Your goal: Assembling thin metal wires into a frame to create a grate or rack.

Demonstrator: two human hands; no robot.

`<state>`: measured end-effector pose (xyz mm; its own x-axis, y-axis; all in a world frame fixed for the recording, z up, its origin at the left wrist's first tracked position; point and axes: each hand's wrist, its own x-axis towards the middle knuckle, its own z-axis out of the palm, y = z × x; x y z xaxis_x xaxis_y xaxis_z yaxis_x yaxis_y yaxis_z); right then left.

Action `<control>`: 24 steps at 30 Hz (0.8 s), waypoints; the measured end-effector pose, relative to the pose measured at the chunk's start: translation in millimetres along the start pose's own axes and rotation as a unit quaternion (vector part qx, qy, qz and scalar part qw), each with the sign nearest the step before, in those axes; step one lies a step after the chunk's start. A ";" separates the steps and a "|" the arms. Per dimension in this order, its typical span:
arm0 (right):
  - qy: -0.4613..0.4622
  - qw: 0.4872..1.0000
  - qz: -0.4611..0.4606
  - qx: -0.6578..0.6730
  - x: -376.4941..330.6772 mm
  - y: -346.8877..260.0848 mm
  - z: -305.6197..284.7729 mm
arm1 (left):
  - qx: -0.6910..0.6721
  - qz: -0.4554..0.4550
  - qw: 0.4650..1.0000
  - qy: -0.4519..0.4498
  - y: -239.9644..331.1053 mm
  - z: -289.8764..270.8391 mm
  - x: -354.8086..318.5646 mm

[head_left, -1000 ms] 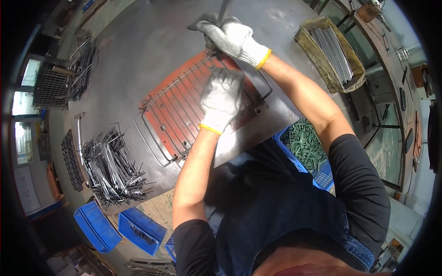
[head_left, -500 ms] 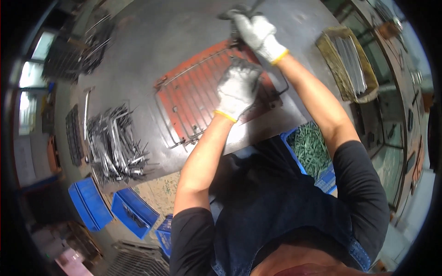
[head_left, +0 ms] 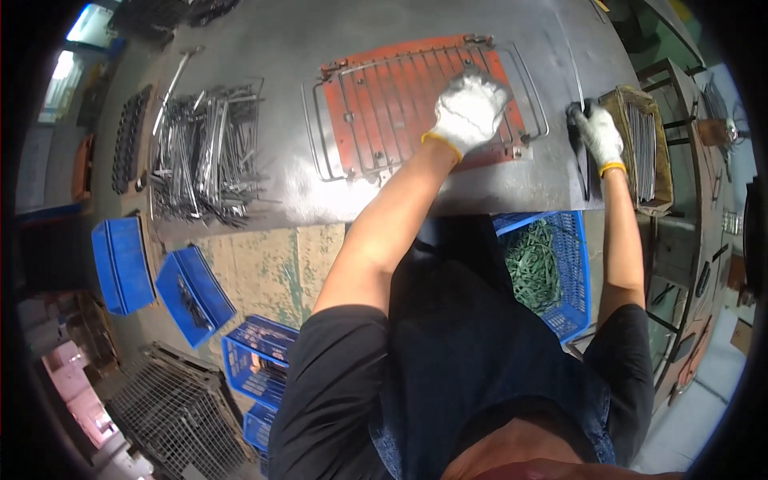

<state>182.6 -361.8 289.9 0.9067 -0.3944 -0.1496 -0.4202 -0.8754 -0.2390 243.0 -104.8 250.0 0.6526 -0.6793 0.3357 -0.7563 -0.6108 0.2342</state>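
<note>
On the metal table, a red slatted plate fixture has thin metal rods lying across it and wire loops jutting from its left and right sides. My left hand, in a white glove with dark fingertips, rests over the fixture's right half. Its fingers are curled; whatever lies under them is hidden. To the right of the fixture, my gloved right hand is closed round a slim dark bar-like thing, whose kind I cannot make out. A long thin pale line runs up the table from that hand.
Loose metal strips are heaped on the table's left, beside a hammer-like tool. A worn yellowish box of metal rods stands at right. Below the table edge are a blue basket of green strips and blue bins.
My right hand has moved from the fixture's far edge to the right, near the rod box. My left hand stays over the fixture. The view has shifted, showing the table higher up.
</note>
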 end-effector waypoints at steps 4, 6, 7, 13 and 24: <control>0.099 0.990 -0.013 -0.103 -19.7 22.5 0.4 | 0.007 -0.010 1.000 -0.001 10.6 -3.5 24.2; 0.108 0.990 -0.013 -0.093 -28.2 9.1 4.7 | -0.048 -0.060 0.996 -0.054 3.3 -5.8 16.6; 0.109 0.991 -0.005 -0.082 -25.5 15.7 17.4 | -0.058 -0.039 0.996 -0.059 -0.1 -13.6 13.3; 0.262 0.959 -0.099 -0.034 -65.6 -9.3 -34.0 | -0.058 0.042 0.996 0.051 -22.2 -18.3 -16.5; 0.038 0.986 0.159 -0.038 -47.1 -2.6 -11.8 | -0.005 0.064 0.994 0.085 -69.7 -40.3 -44.2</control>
<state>141.3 -344.3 308.8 0.7309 -0.6694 -0.1327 -0.6823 -0.7215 -0.1181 265.1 -15.8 255.7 0.5340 -0.6723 0.5127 -0.8338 -0.5191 0.1877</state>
